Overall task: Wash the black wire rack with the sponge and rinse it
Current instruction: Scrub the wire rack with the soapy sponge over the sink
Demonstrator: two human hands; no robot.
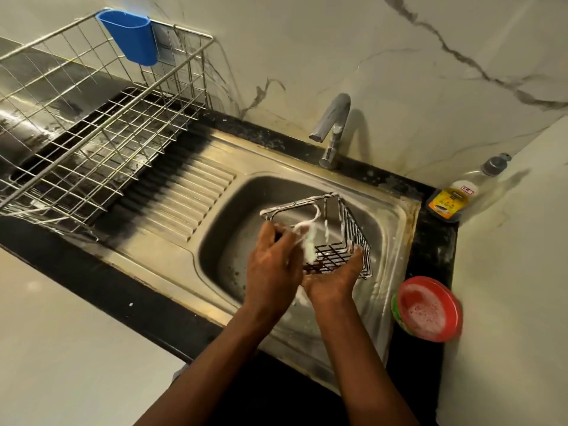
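Black wire rack point(333, 256), location? (A)
Held tilted over the basin of the steel sink point(402, 222), open top facing the tap point(332, 130). White foam point(309, 244) streaks its wires. (B)
Right hand point(332, 281)? (A)
Palm up beneath the rack's grid floor, fingers curled up round the lower right edge. (B)
Left hand point(273, 259)? (A)
Back of hand toward camera, at the rack's near left side, amid the foam. Fingers bend out of sight; cannot tell what they hold. No sponge discernible. (B)
Surroundings? (A)
Red bowl point(430, 309) of suds on the black counter point(430, 250), right of the sink. Dish gel bottle point(458, 198) in the far corner. Wire dish drainer point(92, 118) on the left, blue cup point(130, 36) hooked on its rim. (B)
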